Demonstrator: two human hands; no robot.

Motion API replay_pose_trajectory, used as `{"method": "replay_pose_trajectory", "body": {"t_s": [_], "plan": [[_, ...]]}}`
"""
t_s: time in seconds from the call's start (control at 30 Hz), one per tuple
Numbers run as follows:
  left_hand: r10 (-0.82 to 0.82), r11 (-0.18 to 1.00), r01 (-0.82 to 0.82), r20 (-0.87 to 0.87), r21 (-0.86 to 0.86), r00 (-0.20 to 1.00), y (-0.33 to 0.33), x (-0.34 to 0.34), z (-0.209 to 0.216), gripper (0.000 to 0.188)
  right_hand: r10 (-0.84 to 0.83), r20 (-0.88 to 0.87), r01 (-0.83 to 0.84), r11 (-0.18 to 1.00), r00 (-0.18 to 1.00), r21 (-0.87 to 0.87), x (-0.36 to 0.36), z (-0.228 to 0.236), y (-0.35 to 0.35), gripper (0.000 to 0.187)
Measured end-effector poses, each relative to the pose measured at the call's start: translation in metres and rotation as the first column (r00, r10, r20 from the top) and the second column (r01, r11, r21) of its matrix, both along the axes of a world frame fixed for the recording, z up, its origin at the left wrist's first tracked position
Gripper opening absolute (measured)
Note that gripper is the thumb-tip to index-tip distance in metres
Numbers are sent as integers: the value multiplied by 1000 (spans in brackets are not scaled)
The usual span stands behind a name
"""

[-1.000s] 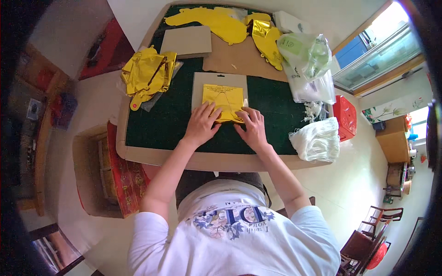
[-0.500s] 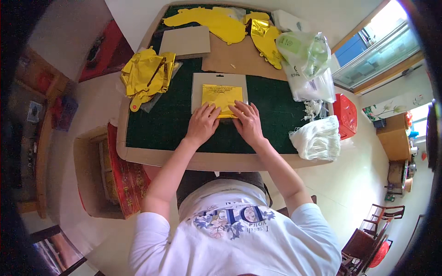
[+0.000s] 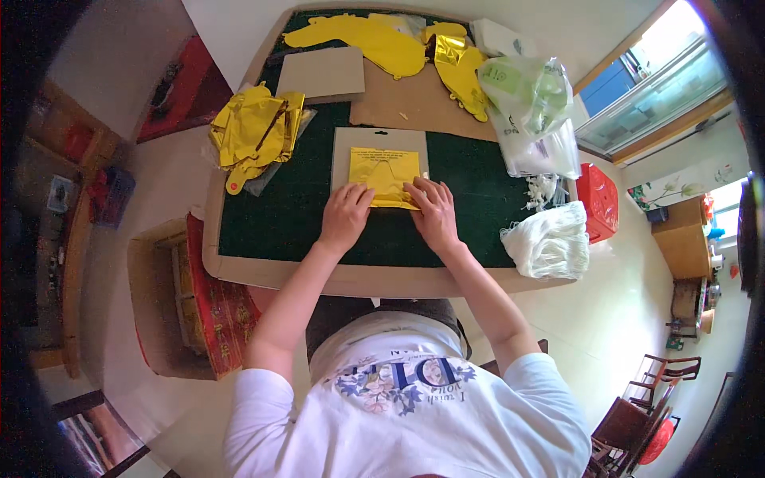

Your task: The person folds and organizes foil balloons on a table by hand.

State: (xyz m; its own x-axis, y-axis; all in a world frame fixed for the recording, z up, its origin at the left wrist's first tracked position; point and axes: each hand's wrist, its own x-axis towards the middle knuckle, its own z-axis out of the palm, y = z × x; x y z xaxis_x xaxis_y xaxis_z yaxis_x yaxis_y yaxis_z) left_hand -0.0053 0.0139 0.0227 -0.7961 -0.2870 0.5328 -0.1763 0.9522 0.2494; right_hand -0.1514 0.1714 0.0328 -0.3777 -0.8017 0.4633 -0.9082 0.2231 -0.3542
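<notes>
A gold foil balloon [image 3: 385, 166], folded into a flat rectangle with small print on its upper part, lies on a grey card [image 3: 342, 151] with a hang slot at its top. At the balloon's lower left corner, my left hand [image 3: 347, 215] has its fingers curled and closed on the foil edge. My right hand [image 3: 433, 212] pinches the lower right corner the same way, thumb tucked underneath. Between the two hands the near edge of the foil looks slightly raised and creased. Part of the card's near end is hidden by the hands and the balloon.
Crumpled gold foil balloons [image 3: 256, 131] lie left; flat ones [image 3: 374, 44] lie at the back, beside a stack of grey cards [image 3: 322, 73]. Clear plastic bags [image 3: 530, 103], white string [image 3: 548, 240] and a red stool [image 3: 597, 202] are right. A cardboard box [image 3: 163, 307] stands left.
My fingers have drawn in from lying flatter on the foil to curling at its lower corners. More of the balloon's surface shows, and its near edge has come slightly toward me.
</notes>
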Motion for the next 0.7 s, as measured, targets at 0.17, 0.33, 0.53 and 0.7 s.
{"method": "replay_pose_trajectory", "body": {"t_s": [0.17,0.33,0.53,0.7], "plan": [[-7,1000,7,-35,21,999,-4,-2,5,30,-27,78,31,998,997,-61,-1,0,3,57],[7,999,-5,-30,53,1000,-6,-7,7,27,-124,171,154,972,977,-175,1,8,-1,48],[-14,999,15,-19,44,1000,-5,-8,6,27,-134,112,159,953,985,-259,17,-3,21,32],[-18,1000,17,44,9,999,-5,-7,4,29,-150,56,158,972,987,-172,16,12,13,30]]}}
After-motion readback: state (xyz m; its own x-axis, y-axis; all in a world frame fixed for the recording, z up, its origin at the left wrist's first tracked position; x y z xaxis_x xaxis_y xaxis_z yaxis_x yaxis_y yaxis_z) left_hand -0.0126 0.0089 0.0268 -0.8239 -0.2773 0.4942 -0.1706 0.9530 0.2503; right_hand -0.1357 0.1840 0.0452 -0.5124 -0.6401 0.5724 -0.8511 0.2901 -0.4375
